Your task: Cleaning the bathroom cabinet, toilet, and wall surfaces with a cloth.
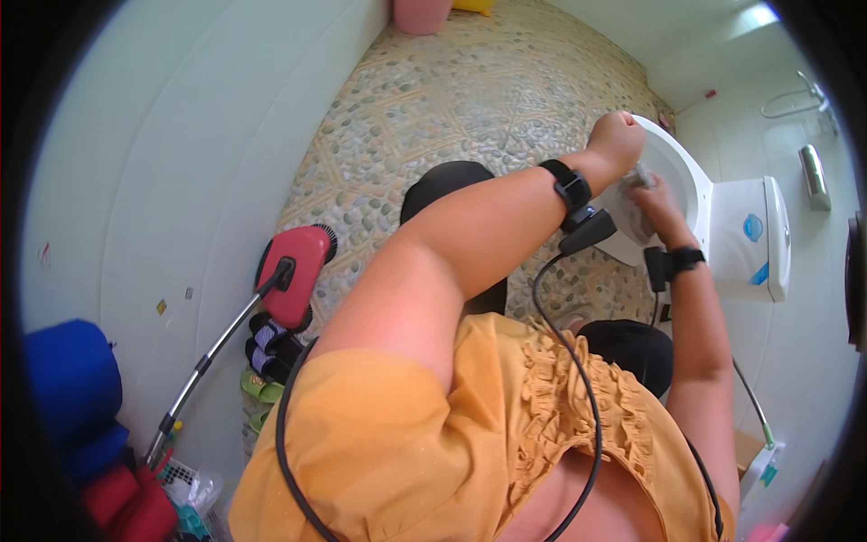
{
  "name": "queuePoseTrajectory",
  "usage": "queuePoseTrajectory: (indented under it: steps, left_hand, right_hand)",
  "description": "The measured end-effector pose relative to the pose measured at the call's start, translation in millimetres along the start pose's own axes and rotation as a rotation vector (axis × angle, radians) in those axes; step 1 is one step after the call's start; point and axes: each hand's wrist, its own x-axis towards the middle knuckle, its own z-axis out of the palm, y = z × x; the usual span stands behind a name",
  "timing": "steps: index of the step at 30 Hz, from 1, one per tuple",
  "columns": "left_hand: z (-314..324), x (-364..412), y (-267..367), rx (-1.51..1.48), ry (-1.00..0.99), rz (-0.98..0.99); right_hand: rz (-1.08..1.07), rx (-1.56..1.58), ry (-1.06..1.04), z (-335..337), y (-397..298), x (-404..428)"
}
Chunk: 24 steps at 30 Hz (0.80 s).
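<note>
A white toilet [684, 159] stands at the upper right, its bowl beneath my hands. My left hand [618, 137] is curled into a fist over the near side of the bowl; its fingertips are hidden, and I cannot tell what is in it. My right hand [656, 202] is closed around a blurred greyish cloth-like thing [638, 181] over the bowl, just below the left fist. Each wrist wears a black strap, and a black cable [584, 379] runs down from the left one across my front.
A red push sweeper [298, 274] leans along the left wall, with sandals [271, 345] and green slippers [261, 389] beside it. The toilet's cistern [745, 234] meets the right wall. A pink bucket [421, 13] stands at the far end of the pebbled floor [467, 88].
</note>
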Motion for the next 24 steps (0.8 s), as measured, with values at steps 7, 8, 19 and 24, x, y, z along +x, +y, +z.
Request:
queuePoseTrajectory:
  steps: [7,8,19,24]
  left_hand:
    - [-12.8,-27.9,32.0,-0.091,-0.232,-0.041]
    - [-7.8,-41.9,41.9,-0.347,-0.346,-0.137]
    - [-56.3,-41.4,9.5,-0.155,-0.076,-0.246]
    - [-97.8,-53.7,20.1,-0.018,0.037,-0.265]
  right_hand:
    - [-0.210,0.758,-0.302,-17.9,-34.5,-32.8]
    - [-0.285,0.804,-0.244,-11.6,-37.8,-28.5]
    - [-0.245,1.036,0.047,105.6,-59.9,14.8]
    - [-0.171,1.297,-0.434,122.8,-59.5,41.6]
